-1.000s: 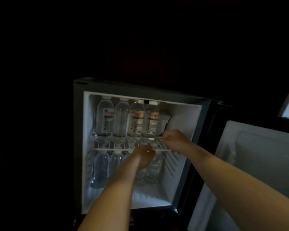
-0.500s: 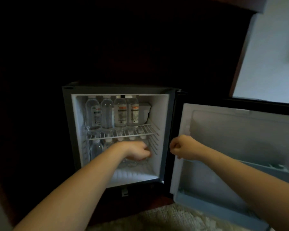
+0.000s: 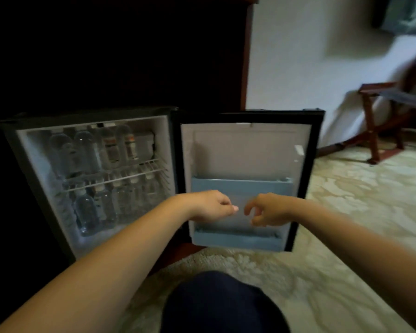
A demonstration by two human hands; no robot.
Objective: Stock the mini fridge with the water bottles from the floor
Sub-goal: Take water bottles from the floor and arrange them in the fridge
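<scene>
Your left fingers are curled into a loose fist with the thumb laid along them, and nothing is in them. Your right fingers hang hooked and slack, thumb apart from them, also holding nothing. The left hand and right hand float close together without touching, in front of the inner face of the open door, between its upper blue door shelf and lower one.

The water bottles are standing in the mini fridge: a row on the wire shelf, and more below. I can see none on the carpet from here.

Here's the risk. The lower row looks packed, and the front left bottle sits near the opening. If you swing that door shut briskly, the door shelves could clip it and tip it into its neighbours, or the door may not seal. It's blurry, so I can't judge the clearance. Also, bottles may lie outside this view, past your knee. Close up now and you'd leave the job short, with both door shelves bare.

Compared with half a second ago, your left hand has come out of the lower compartment, where it was at the bottles. Your right has drifted from the door's edge to its middle. Your head has pulled back and turned right, bringing in the wall, the carpet and a wooden chair.
</scene>
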